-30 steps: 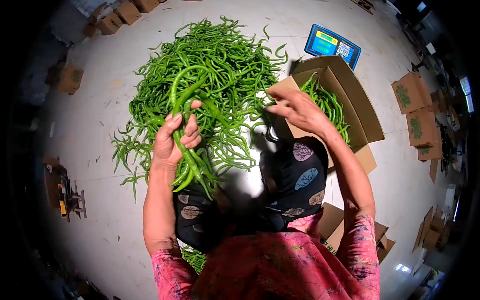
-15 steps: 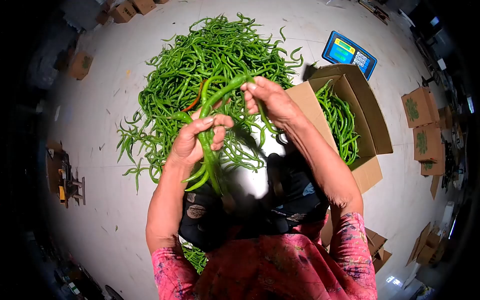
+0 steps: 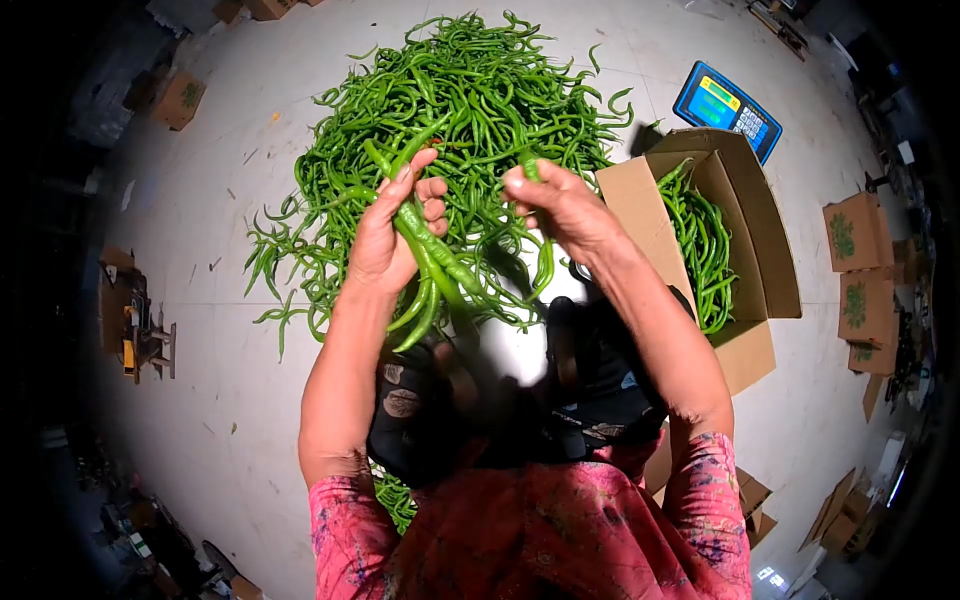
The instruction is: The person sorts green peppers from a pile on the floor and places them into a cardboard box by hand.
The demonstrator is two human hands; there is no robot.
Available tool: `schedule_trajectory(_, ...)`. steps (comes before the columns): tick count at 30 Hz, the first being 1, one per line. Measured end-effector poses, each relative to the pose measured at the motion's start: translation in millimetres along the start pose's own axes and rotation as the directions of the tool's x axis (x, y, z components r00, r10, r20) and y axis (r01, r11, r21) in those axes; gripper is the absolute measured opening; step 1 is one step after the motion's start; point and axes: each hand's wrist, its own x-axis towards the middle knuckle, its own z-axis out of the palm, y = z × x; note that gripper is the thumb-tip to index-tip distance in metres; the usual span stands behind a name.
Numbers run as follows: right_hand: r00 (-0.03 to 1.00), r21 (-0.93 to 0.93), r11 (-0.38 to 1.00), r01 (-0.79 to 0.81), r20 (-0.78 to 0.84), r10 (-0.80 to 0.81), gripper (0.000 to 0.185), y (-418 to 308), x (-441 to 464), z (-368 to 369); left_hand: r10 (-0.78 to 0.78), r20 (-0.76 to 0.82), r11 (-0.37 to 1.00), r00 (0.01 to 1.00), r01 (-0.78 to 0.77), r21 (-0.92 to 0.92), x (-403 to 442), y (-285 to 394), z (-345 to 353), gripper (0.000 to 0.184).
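Observation:
Several long green chili peppers (image 3: 432, 258) are gripped in my left hand (image 3: 388, 228), their tips hanging toward my knees. My right hand (image 3: 570, 208), to the right and apart from it, is closed on another green chili pepper (image 3: 543, 262) whose curved end dangles below the fingers. Behind both hands lies a large heap of green chili peppers (image 3: 470, 90) on the floor. An open cardboard box (image 3: 640, 225) stands right of my right hand, with more chili peppers (image 3: 700, 250) inside it.
A blue scale display (image 3: 727, 112) stands behind the box. Printed cartons (image 3: 857, 235) are stacked at the far right, and another carton (image 3: 178, 100) sits at the upper left. More chili peppers (image 3: 395, 500) show by my left side.
My hands have drawn apart. The right hand now holds a chili pepper away from the left-hand bunch, which has tilted. The whole view has shifted slightly.

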Motion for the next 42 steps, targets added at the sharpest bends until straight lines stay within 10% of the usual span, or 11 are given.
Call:
schedule_trajectory(6, 0.980, -0.169, 0.985, 0.034, 0.198, 0.000, 0.068, 22.0, 1.7, 30.2, 0.062, -0.183, 0.996, 0.981, -0.049, 0.074, 7.0, -9.5, -1.2, 0.038)
schedule_trajectory(10, 0.991, -0.497, 0.863, 0.091, 0.130, -0.030, 0.055, 38.6, 5.4, 39.6, 0.079, -0.286, 0.997, 0.955, -0.067, 0.049, 12.3, -14.4, -0.1, 0.034)
schedule_trajectory(19, 0.959, 0.075, 0.988, -0.137, 0.261, 0.113, 0.024, 29.9, -1.5, 36.8, 0.048, -0.067, 0.999, 0.997, -0.048, 0.010, 7.9, -9.2, 1.1, 0.040)
schedule_trajectory(26, 0.954, 0.038, 0.997, -0.068, 0.295, 0.054, 0.032, 33.3, -0.6, 40.9, 0.078, 0.015, 0.996, 0.997, -0.077, -0.052, 17.9, -17.8, -16.0, 0.031)
schedule_trajectory(36, 0.946, -0.193, 0.980, 0.039, 0.323, 0.026, 0.033, 41.6, -2.7, 47.3, 0.136, -0.172, 0.990, 0.976, -0.138, 0.002, 18.5, -16.8, -5.5, 0.035)
schedule_trajectory(42, 0.978, -0.209, 0.965, -0.157, 0.103, 0.182, 0.018, 31.1, 2.8, 41.3, 0.159, -0.347, 0.964, 0.924, -0.069, 0.258, 9.2, -3.4, 6.8, 0.037)
